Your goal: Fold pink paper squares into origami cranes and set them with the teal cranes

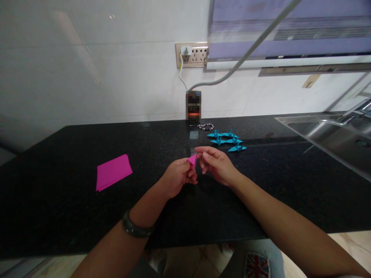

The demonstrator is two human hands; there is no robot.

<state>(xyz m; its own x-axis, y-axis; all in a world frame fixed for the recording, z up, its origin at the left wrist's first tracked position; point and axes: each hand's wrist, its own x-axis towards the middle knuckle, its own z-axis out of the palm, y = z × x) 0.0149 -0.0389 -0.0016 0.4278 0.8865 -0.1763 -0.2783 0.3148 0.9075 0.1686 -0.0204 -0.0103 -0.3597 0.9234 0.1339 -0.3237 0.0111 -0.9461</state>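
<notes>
A small folded piece of pink origami paper (192, 160) sits pinched between the thumb and fingers of my left hand (177, 177), its pointed tip facing up. Close beside it on the right is my right hand (218, 164), index finger stretched out over the paper's tip and fingers apart, with nothing visible in them. To the left lies a stack of flat pink paper sheets (113, 172) on the counter. Beyond my right hand stand several blue paper cranes (228, 140) in a loose cluster.
The black speckled countertop (72, 216) runs to a white tiled wall. A phone (193, 106) leans upright against it, with a beaded bracelet (205, 126) in front. Above are a power socket (191, 55) and a grey hose (246, 61). A steel sink (342, 143) is at right.
</notes>
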